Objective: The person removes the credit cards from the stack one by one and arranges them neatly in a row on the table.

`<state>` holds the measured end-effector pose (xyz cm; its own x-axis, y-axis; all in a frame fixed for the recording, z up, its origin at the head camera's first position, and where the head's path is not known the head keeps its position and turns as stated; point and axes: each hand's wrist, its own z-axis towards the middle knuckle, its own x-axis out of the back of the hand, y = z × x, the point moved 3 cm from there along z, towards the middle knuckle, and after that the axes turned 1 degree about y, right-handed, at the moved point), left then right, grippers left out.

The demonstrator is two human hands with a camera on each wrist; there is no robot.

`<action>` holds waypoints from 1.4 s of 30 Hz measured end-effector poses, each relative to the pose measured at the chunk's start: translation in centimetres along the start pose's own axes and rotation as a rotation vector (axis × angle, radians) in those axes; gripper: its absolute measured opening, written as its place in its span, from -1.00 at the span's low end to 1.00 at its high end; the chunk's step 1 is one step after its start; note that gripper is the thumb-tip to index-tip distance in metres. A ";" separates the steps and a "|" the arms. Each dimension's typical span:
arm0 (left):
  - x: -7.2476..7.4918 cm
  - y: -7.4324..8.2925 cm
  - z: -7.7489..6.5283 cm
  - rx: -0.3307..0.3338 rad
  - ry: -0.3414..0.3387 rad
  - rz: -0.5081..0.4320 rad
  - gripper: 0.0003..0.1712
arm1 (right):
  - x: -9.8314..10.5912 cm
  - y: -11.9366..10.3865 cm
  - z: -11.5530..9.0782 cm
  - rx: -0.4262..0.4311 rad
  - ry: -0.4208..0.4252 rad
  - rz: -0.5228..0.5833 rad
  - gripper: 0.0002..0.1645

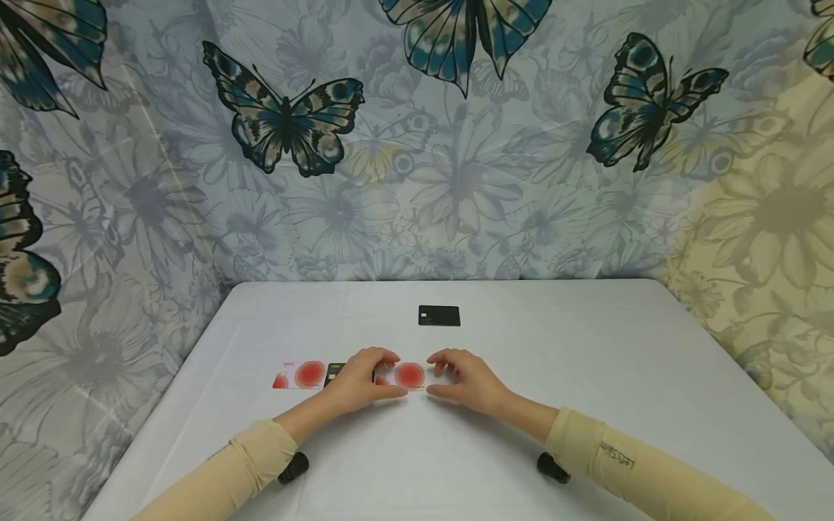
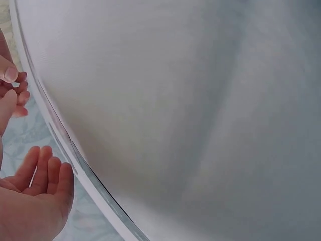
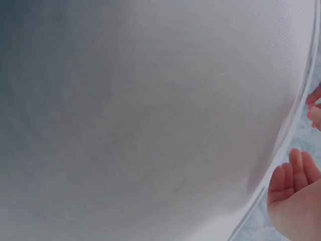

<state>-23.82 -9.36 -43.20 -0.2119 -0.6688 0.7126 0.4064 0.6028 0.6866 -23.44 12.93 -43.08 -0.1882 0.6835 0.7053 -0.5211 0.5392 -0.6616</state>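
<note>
In the head view, a white-and-pink card with a red circle [image 1: 410,375] lies flat on the table between my two hands. My left hand [image 1: 363,382] is over its left part, thumb and fingers spread apart. At its right end is my right hand [image 1: 470,380], with fingers loosely bent and a gap to the thumb. Whether the fingertips touch the card I cannot tell. A black card [image 1: 334,372] is partly hidden under my left hand. Left of it lies another red-circle card [image 1: 309,374], in the same row. The wrist views show both hands but no card.
Farther back on the white table [image 1: 554,325] lies a black card [image 1: 439,315] marked VIP. Dark wrist devices sit under the left forearm [image 1: 294,468] and under the right forearm [image 1: 553,467]. A butterfly-patterned cloth [image 1: 456,217] hangs behind the table.
</note>
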 end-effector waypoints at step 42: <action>-1.5 1.5 8.5 0.059 0.036 -0.009 -0.44 | 4.3 5.7 2.7 -0.042 0.041 -0.204 -0.48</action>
<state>-30.40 -3.72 -42.04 -0.1828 -0.6890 0.7013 0.3512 0.6205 0.7012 -29.49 17.66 -43.13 -0.0475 0.5772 0.8152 -0.5094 0.6881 -0.5168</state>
